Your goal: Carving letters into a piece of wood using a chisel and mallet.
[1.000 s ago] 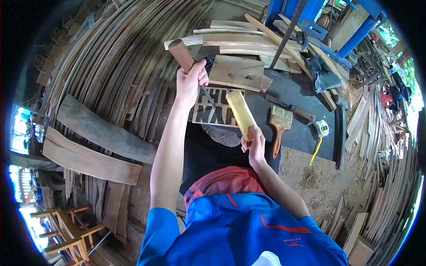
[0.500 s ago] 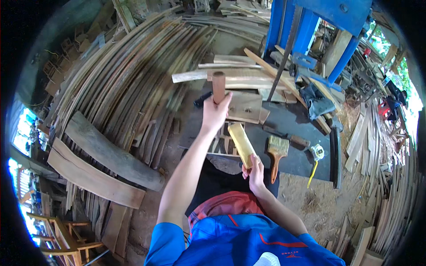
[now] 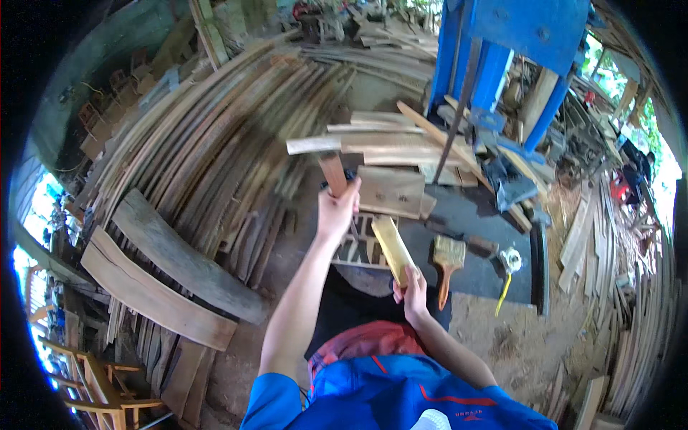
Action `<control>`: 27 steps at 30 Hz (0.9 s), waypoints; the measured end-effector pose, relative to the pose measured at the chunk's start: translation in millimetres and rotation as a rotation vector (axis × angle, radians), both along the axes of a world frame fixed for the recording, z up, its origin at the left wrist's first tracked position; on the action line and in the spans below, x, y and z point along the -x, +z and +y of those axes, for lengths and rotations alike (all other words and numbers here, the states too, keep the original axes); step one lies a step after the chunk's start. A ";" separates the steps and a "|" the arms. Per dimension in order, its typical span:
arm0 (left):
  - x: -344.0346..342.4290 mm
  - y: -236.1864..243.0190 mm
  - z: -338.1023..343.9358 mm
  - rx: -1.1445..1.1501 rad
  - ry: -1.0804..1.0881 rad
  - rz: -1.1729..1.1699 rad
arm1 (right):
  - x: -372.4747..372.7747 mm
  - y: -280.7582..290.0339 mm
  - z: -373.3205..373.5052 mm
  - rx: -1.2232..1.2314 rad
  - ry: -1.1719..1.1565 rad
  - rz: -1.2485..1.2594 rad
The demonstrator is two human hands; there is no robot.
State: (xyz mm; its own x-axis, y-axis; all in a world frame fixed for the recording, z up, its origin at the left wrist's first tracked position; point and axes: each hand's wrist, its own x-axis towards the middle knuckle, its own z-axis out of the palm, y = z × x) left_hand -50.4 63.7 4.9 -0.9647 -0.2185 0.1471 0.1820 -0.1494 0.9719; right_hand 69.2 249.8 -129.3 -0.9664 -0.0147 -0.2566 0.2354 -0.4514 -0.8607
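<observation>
- Near edge: smooth blue shirt [image 3: 344, 390] with red piping; rumpled reddish cloth [image 3: 358, 344] just beyond it.
- Right hand [image 3: 416, 292]: closed round the near end of a block, thumb and fingers wrapped on it; forearm angles inward from the right, elbow bent.
- Gold-coloured block [image 3: 392, 249]: long, rectangular, flat faces, slightly shiny; tilted, far end leaning left, over the near edge of the panel.
- Left hand [image 3: 339, 215]: clenched round a wooden handle, no gap in the grip; arm reaches well forward, fist above the panel's left side.
- Chisel-like tool [image 3: 332, 174]: thick brown cylindrical handle sticking up past the fist, leaning left; thin metal shaft below. Can't tell if its tip touches anything.
- Flat panel [image 3: 369, 256]: pale wood with dark angular shapes, partly hidden by hand and block; lies on the dark tabletop [image 3: 487, 276].
- Right of block: wide paintbrush [image 3: 448, 259], pale bristles, orange-brown wooden handle; farther right, whitish tape measure [image 3: 509, 259] with yellow tape out.
- Behind the panel: rectangular board [image 3: 390, 190], pale brown, small dark marks or holes.
- Beyond: rough sawn strips [image 3: 401, 140], stacked loosely.
- Farther: blue metal machine [image 3: 530, 36] with a narrow upright blade [image 3: 459, 107]; long weathered planks [image 3: 229, 129] piled left.
</observation>
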 end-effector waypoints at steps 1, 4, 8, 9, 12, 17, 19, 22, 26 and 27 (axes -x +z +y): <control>-0.6 1.2 -1.6 -0.030 -0.013 0.024 | 0.0 -2.1 0.0 0.013 -0.002 0.007; -0.2 -0.9 -17.6 -0.015 -0.007 0.070 | 4.2 4.7 -4.9 -0.001 -0.006 -0.017; 0.1 -4.7 -24.2 -0.128 -0.057 0.044 | 6.9 3.9 -4.1 -0.006 -0.013 0.008; 0.5 -5.1 -25.7 -0.156 -0.075 0.020 | 7.0 4.1 -2.7 -0.003 -0.016 0.001; -2.7 -4.2 -25.4 -0.261 -0.079 0.020 | 5.7 6.2 -0.7 -0.005 -0.012 -0.012; -8.5 -10.6 -35.2 -0.256 -0.109 0.052 | 1.7 4.2 -1.4 0.001 0.003 0.016; -9.9 -12.2 -37.2 -0.260 -0.107 0.054 | 1.3 4.3 -2.0 -0.001 0.005 0.016; -12.3 -13.0 -39.0 -0.240 -0.118 0.059 | 2.0 2.2 -2.9 -0.014 0.014 0.028; -12.7 -8.3 -39.3 -0.228 -0.131 0.068 | 1.7 3.5 -2.0 -0.011 -0.001 0.030; -11.7 -8.2 -39.6 -0.227 -0.129 0.064 | 4.5 3.3 -2.2 -0.009 0.001 0.032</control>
